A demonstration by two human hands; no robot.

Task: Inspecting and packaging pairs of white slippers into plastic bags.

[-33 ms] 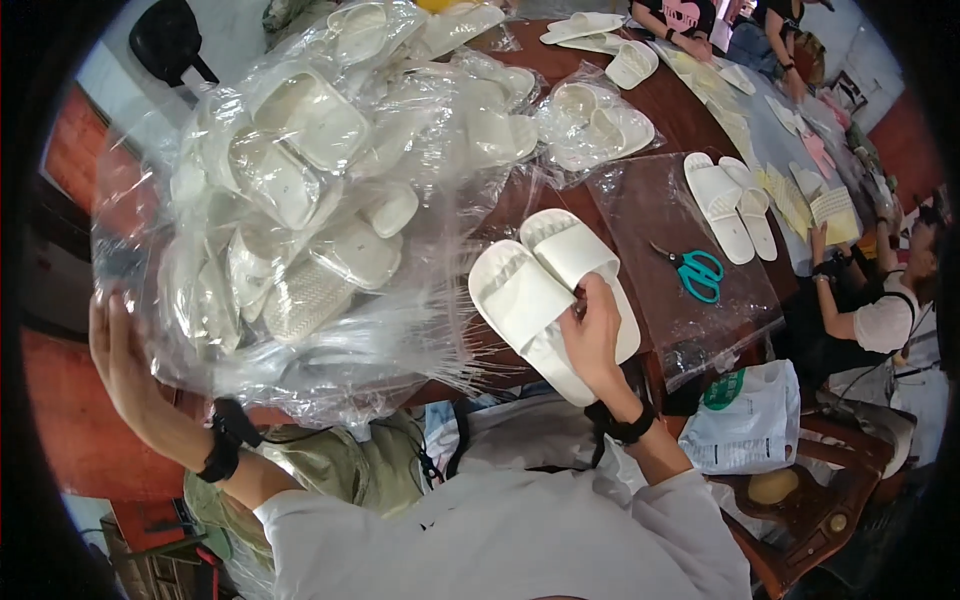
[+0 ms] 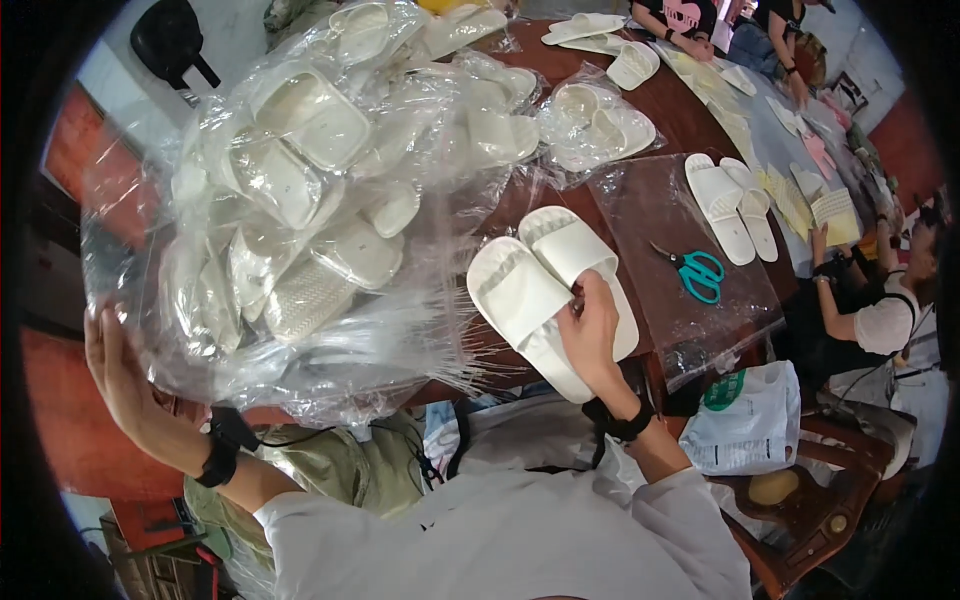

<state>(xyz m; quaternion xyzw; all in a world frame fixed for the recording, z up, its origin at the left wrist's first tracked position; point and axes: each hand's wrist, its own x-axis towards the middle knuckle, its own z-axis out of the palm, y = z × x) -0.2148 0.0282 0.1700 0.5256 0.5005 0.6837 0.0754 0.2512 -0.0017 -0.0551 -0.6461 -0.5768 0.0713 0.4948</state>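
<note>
your right hand (image 2: 592,335) grips a pair of white foam slippers (image 2: 552,290) on the bench (image 2: 690,120). your left hand (image 2: 115,375), open, steadies the big clear plastic bag of slippers (image 2: 300,220). many look unsorted.

Teal-handled scissors (image 2: 694,270) lay on a clear plastic sheet (image 2: 690,215) on the worktop (image 2: 680,115); second white slipper pair (image 2: 734,208) beside them; white plastic bag (image 2: 750,420) below the edge.
</note>
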